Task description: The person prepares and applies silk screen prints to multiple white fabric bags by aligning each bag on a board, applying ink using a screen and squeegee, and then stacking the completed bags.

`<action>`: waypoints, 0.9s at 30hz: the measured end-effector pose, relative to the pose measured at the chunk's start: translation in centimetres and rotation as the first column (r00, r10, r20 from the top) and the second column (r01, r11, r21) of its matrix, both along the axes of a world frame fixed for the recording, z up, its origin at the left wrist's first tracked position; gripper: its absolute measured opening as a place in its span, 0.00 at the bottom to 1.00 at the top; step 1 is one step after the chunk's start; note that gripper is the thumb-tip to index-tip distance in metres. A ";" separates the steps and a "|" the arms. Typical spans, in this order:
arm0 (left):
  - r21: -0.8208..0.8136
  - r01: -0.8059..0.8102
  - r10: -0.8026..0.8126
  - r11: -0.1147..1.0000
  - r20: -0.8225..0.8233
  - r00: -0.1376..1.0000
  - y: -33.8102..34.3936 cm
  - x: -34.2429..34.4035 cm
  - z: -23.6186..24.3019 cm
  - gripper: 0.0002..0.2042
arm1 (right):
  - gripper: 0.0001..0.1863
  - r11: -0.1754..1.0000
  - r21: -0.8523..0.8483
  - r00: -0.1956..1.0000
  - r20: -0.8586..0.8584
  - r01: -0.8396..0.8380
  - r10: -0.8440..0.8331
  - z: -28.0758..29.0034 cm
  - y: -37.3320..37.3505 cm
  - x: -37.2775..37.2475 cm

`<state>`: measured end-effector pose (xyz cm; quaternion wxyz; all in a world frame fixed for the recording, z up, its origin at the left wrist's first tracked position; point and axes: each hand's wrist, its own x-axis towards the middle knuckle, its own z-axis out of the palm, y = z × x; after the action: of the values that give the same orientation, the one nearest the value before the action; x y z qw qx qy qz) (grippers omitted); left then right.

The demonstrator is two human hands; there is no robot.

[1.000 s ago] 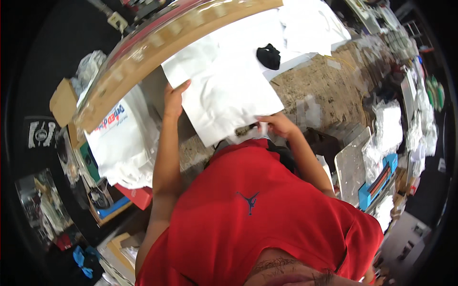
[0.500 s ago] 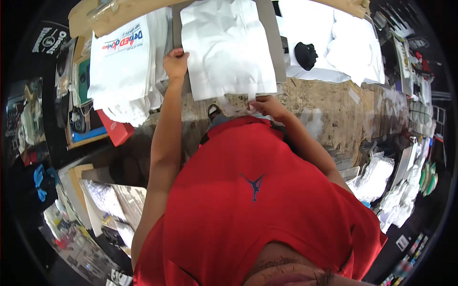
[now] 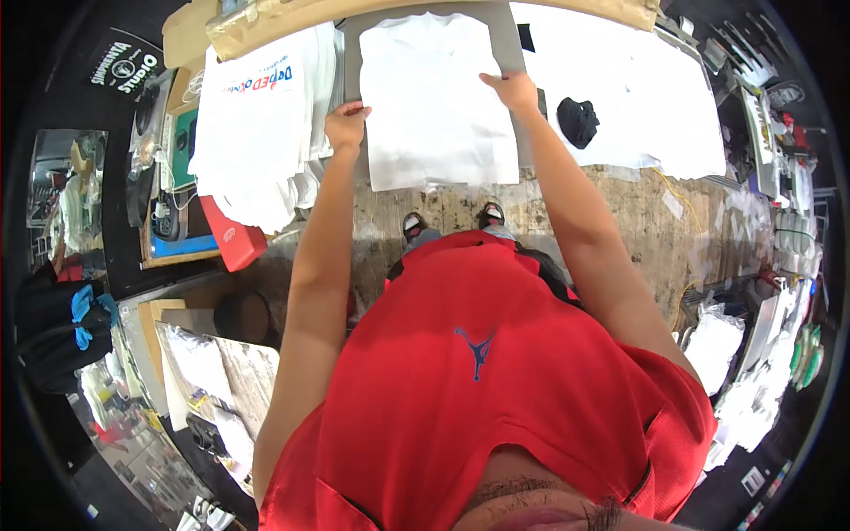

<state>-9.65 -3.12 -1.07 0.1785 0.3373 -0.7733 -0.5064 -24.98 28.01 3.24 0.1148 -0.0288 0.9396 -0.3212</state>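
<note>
A white cloth tote bag (image 3: pixel 438 106) lies flat and mostly smooth over a grey board (image 3: pixel 505 55) in front of me. My left hand (image 3: pixel 345 128) pinches its left edge about halfway along, thumb and fingertips together. At the upper right edge, my right hand (image 3: pixel 515 92) has its thumb on the cloth and its fingers curled at the border. The bag's near edge hangs toward me, and its straps are hardly visible.
To the left is a thick stack of printed white bags (image 3: pixel 248 124), above a red box (image 3: pixel 234 241). A black cloth bundle (image 3: pixel 577 122) rests on a white-covered surface (image 3: pixel 642 75) at right. A brown-taped beam (image 3: pixel 425 9) crosses the far side.
My right hand has left the straps at the near edge and moved up to the bag's upper right side. The cloth looks smoother. My left hand stays at the left edge.
</note>
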 end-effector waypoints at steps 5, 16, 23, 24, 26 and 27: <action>-0.001 -0.071 0.071 0.997 -0.074 0.995 1.4 -0.5 -0.5 0.08 | 0.27 0.988 -0.029 0.985 -0.080 0.151 -0.153 -1.3 1.0 -0.4; -0.104 -0.179 0.165 0.978 -0.129 0.978 1.5 -0.6 -0.9 0.10 | 0.27 0.951 0.016 0.950 -0.048 0.309 -0.308 -1.5 -0.3 -0.8; -0.512 0.004 -0.038 0.859 -0.056 0.998 4.2 0.3 1.0 0.12 | 0.28 0.943 0.007 0.942 -0.056 0.332 -0.332 -1.5 -0.1 -0.5; -0.736 0.071 -0.152 0.673 -0.045 0.987 4.4 0.5 1.1 0.15 | 0.28 0.942 0.000 0.941 -0.046 0.336 -0.336 -1.3 -0.5 -0.3; -0.703 0.272 -0.392 0.657 -0.010 0.920 5.4 0.2 1.4 0.19 | 0.26 0.942 0.014 0.942 -0.021 0.336 -0.336 -1.0 -0.4 -0.5; -0.664 0.462 -0.606 0.589 0.016 0.795 6.1 -0.1 1.5 0.24 | 0.24 0.943 0.028 0.943 0.007 0.332 -0.332 -0.9 -0.3 -0.7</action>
<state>-9.70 3.00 0.44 0.2019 -0.0491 -0.9385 -0.2758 -25.63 27.69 2.31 0.0647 0.1332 0.9345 -0.3236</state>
